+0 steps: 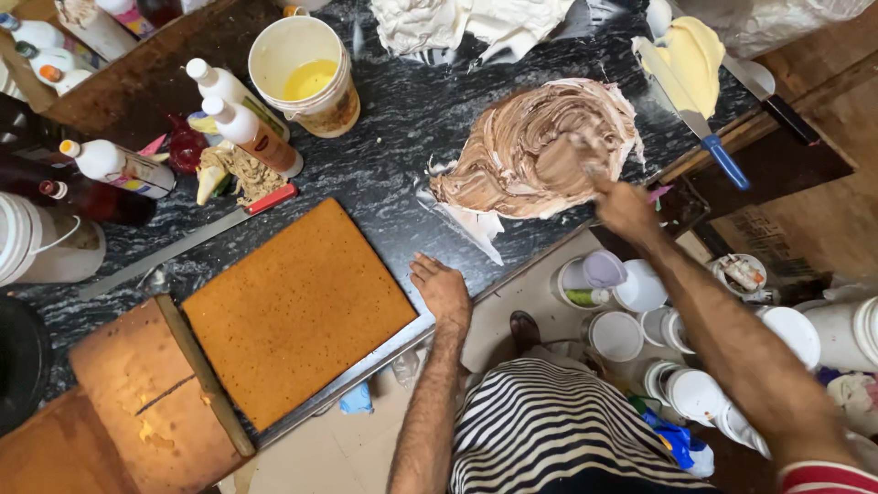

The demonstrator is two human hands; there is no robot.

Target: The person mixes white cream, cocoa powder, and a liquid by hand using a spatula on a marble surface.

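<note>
Right hand (626, 209) clamped on blurred tool in brown cream mound (540, 151), tool pointing 11 o'clock; left hand (441, 288) flat, fingers apart, on counter edge (402, 183), sponge sheet (297, 311) at its 9 o'clock

I note a black marbled tabletop (402, 137) carrying a brown sponge sheet (297, 311), a chocolate cream mound (535, 151), a white bucket (306, 73), squeeze bottles (242, 123) and a long knife (187, 242).

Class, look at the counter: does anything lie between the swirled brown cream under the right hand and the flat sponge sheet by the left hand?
Nothing visible does. Between the brown cream under the right hand and the sponge sheet lies only bare black counter. The left hand rests at the counter's edge, beside that gap.
</note>
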